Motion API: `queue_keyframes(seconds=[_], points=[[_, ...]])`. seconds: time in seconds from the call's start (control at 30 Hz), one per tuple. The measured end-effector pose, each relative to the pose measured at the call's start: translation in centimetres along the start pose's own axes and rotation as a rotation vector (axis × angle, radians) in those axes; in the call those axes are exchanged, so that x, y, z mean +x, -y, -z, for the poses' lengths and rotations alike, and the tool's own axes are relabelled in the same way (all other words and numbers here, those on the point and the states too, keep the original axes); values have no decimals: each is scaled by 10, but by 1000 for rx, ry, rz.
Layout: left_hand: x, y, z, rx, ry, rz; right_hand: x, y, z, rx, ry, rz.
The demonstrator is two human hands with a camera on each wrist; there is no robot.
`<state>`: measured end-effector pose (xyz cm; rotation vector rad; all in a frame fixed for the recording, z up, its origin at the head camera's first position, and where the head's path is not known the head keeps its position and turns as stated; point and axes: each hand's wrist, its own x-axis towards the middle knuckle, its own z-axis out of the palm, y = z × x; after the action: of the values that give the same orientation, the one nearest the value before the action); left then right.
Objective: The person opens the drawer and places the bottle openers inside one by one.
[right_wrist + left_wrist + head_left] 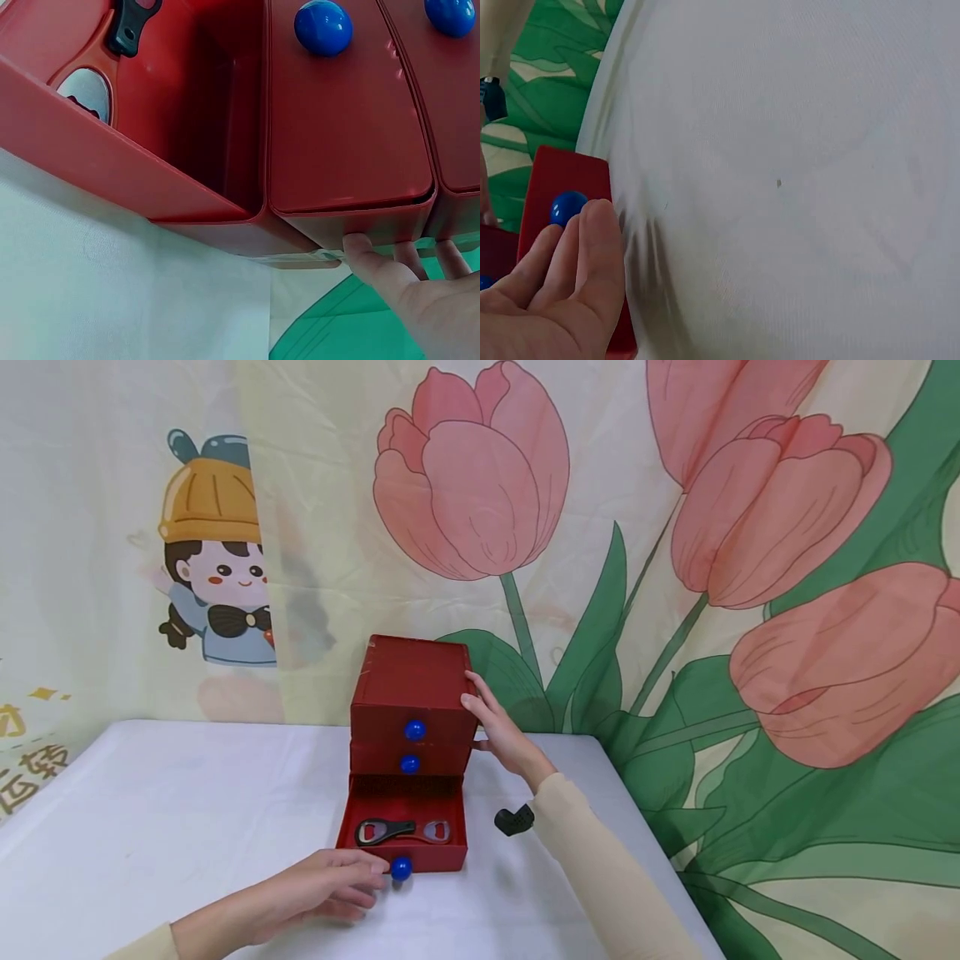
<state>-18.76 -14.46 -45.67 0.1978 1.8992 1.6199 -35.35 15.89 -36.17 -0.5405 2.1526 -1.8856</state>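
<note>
A dark red cabinet (411, 670) with stacked drawers stands on the table, its bottom drawer (442, 860) pulled out. In that drawer lie a black bottle opener (397, 828) and a red one with a metal head (88, 91). My left hand (318, 893) is at the drawer's front, fingers extended, fingertips beside the blue knob (402, 868); whether they touch it I cannot tell. In the left wrist view the fingers (600, 247) look straight and together. My right hand (510, 739) rests against the cabinet's right side, fingers spread and straight. The upper two drawers are closed.
Two more blue knobs (415, 730) sit on the closed drawers. A white cloth (225, 810) covers the table. Behind it hangs a curtain (315, 510) with printed tulips. A small black object (513, 820) shows beside the right wrist.
</note>
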Motion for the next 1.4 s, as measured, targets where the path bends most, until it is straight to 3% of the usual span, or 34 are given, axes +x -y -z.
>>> queue_keyframes(seconds=[0.37, 0.63, 0.93, 1.1, 1.4], points=[[8, 5, -6, -155, 7, 112, 1, -2, 0, -5, -5, -5], [15, 12, -9, -429, 74, 161, 1, -2, -1, -12, -4, -5], [24, 12, -14, -635, 162, 189, 1, -1, 0, -7, -1, -9], [27, 13, -17, -682, 176, 190, 1, -1, 0, -5, -2, -13], [32, 17, -21, -682, 153, 175, 0, -2, 0, -6, -2, -8]])
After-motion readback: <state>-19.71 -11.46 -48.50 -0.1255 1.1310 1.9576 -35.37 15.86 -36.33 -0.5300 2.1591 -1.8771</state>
